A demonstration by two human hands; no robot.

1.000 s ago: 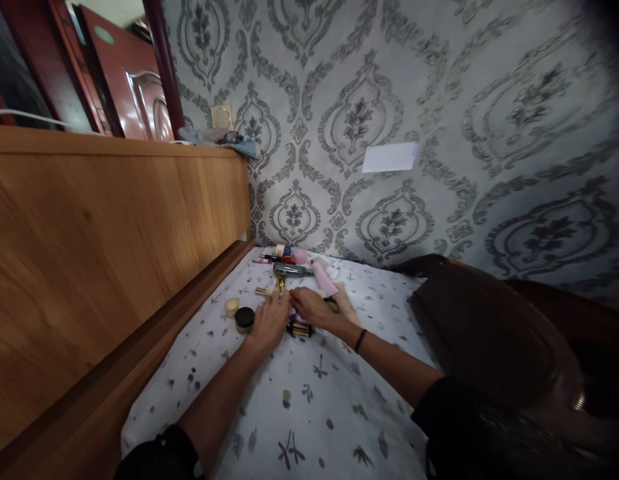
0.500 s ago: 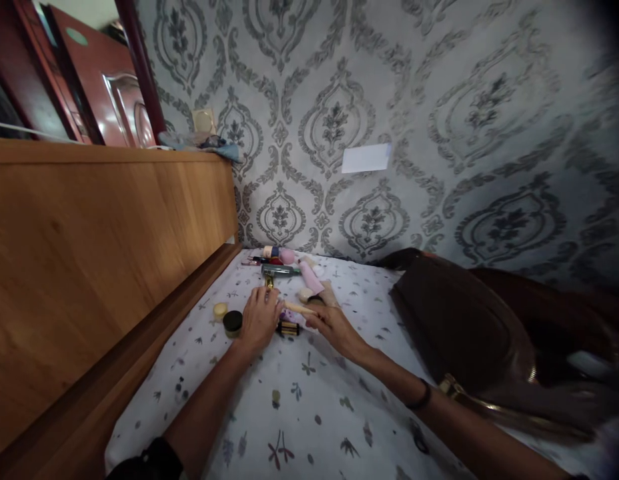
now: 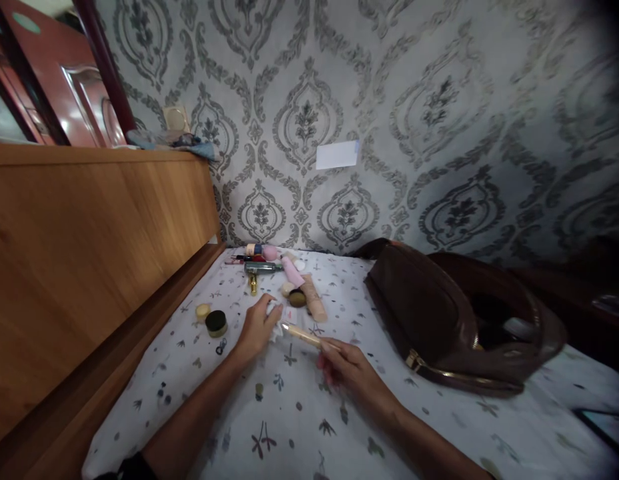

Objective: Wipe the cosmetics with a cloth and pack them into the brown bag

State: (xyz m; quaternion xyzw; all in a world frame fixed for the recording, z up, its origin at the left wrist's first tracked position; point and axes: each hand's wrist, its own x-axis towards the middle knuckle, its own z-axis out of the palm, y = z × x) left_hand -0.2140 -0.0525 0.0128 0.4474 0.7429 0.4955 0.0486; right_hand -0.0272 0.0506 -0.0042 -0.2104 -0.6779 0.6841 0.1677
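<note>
My left hand (image 3: 258,325) is closed around a crumpled white tissue (image 3: 276,327), thumb and fingers pressed together. In my right hand (image 3: 347,365) is a thin beige stick-like item (image 3: 302,335), whose shiny tip points at the tissue. Just beyond the tissue lies a small white and pink packet (image 3: 289,315). A dark-lidded jar (image 3: 216,323) and a pale yellow round container (image 3: 203,311) are left of my left hand. Behind both hands lie a beige tube (image 3: 314,300), a dark round jar (image 3: 297,297), a pink tube (image 3: 292,272) and a gold item (image 3: 253,285).
A brown bag (image 3: 429,313) lies open on the patterned sheet (image 3: 289,413) at the right. A dark green bottle (image 3: 262,267) and other cosmetics are near the wall. A wooden board (image 3: 99,253) borders the left. A phone-like item (image 3: 607,427) is at the right edge.
My view has swung right. The beige item and both hands have come nearer to me, off the cosmetics. The black-and-gold cylinder near my left hand no longer shows.
</note>
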